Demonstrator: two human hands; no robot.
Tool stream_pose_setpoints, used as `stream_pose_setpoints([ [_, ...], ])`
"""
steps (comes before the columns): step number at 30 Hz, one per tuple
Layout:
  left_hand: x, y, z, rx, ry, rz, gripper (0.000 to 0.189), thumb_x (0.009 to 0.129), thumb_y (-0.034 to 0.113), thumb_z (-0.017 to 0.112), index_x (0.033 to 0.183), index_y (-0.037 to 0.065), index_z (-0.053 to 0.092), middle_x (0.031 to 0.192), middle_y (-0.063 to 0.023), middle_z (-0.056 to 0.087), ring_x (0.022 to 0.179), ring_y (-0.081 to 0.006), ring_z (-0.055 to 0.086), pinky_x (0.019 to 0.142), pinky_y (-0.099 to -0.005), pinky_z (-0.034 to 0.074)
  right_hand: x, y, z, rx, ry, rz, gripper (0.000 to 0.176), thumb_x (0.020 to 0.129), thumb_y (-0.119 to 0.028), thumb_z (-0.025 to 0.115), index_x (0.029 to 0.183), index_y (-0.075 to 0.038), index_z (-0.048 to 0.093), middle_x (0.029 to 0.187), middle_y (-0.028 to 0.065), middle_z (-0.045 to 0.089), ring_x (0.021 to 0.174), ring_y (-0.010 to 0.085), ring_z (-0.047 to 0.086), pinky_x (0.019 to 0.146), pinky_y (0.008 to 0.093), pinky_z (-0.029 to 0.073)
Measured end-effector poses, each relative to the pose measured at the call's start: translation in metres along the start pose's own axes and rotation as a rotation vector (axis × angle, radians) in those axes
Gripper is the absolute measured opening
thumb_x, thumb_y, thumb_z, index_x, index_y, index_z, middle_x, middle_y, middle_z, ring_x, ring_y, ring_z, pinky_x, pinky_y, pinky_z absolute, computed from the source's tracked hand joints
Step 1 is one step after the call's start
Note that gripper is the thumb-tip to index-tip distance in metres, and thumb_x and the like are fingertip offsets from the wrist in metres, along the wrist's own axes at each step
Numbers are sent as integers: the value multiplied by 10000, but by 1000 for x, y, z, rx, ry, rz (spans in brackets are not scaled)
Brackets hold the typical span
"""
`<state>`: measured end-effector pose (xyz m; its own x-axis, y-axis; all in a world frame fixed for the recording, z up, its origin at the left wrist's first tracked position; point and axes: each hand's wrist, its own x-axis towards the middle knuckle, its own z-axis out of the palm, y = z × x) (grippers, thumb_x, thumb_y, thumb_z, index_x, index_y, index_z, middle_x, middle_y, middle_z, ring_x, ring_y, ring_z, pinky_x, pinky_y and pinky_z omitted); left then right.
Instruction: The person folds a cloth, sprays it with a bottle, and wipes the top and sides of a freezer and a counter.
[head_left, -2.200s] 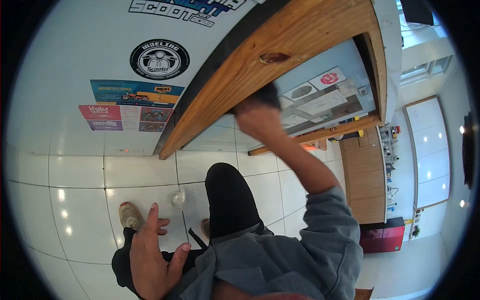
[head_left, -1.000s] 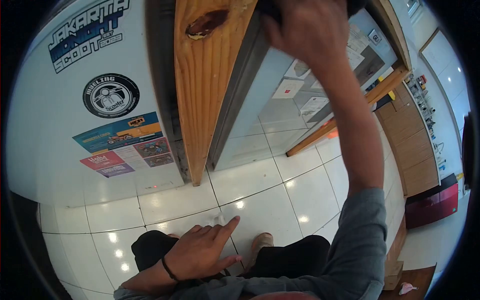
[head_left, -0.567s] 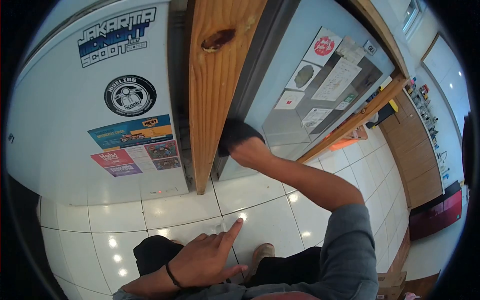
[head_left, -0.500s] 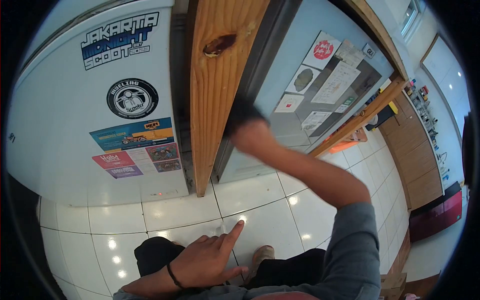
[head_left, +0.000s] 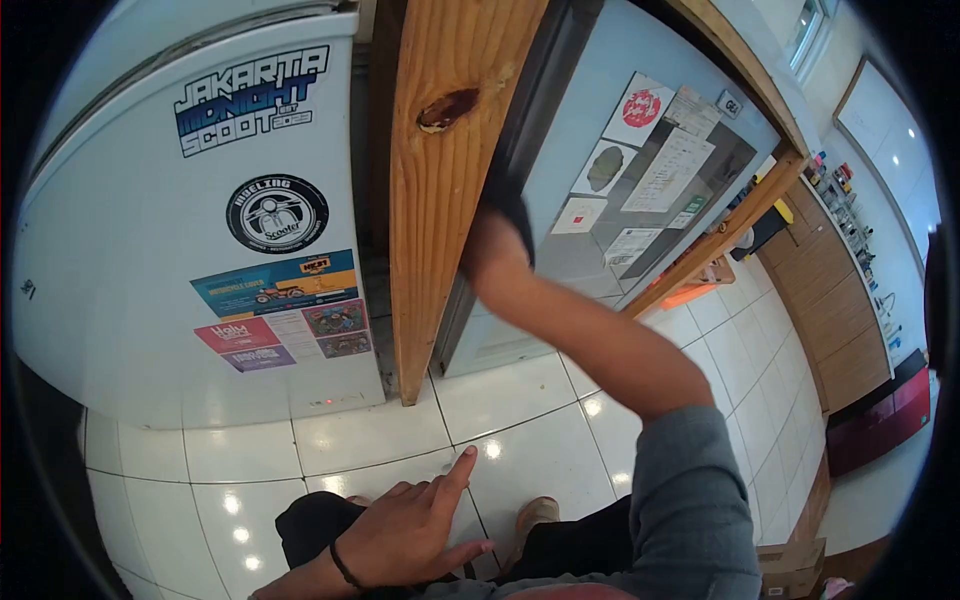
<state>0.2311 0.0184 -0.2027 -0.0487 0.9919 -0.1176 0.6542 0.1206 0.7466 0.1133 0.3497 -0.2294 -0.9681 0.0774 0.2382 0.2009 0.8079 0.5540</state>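
Note:
My right hand [head_left: 498,248] reaches forward beside a wooden post [head_left: 432,200], its fingers mostly hidden. A soft black cloth-like thing [head_left: 516,212] is bunched in it, against the dark frame edge of a pale blue-grey door [head_left: 560,130]. My left hand [head_left: 412,525] hangs low over the floor, holding nothing. Its index finger and thumb are stretched apart, the other fingers loosely bent. A dark band [head_left: 345,567] circles that wrist.
To the left stands a white fridge [head_left: 130,250] with stickers. Papers [head_left: 668,175] are fixed to the door. Glossy tiles [head_left: 370,435] cover the floor around my shoe [head_left: 538,512]. At right are a wooden cabinet [head_left: 835,310] with items on top and a cardboard box [head_left: 792,570].
My right hand has shifted slightly along the door's edge with the black cloth-like thing, and its elbow has come in a little. My left hand keeps its pose. The camera view has shifted slightly.

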Motion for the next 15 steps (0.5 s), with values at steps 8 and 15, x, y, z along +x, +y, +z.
stream_pose_setpoints([
  [8,-2,1,1,5,-47,-29,1025,928,532,617,1520,-85,53,1222,-326,586,1052,-461,629,977,-460,476,38,35,-68,25,209,75,430,960,-277,503,1318,-67,617,1402,138,566,1300,299,507,1055,444,371],
  [15,14,-1,-4,-9,-113,-63,1024,940,547,587,1519,-88,30,1261,-343,572,1042,-486,640,964,-468,498,115,89,-182,2931,471,112,558,972,-481,459,1332,-71,574,1342,128,592,1262,269,522,1072,402,383],
])
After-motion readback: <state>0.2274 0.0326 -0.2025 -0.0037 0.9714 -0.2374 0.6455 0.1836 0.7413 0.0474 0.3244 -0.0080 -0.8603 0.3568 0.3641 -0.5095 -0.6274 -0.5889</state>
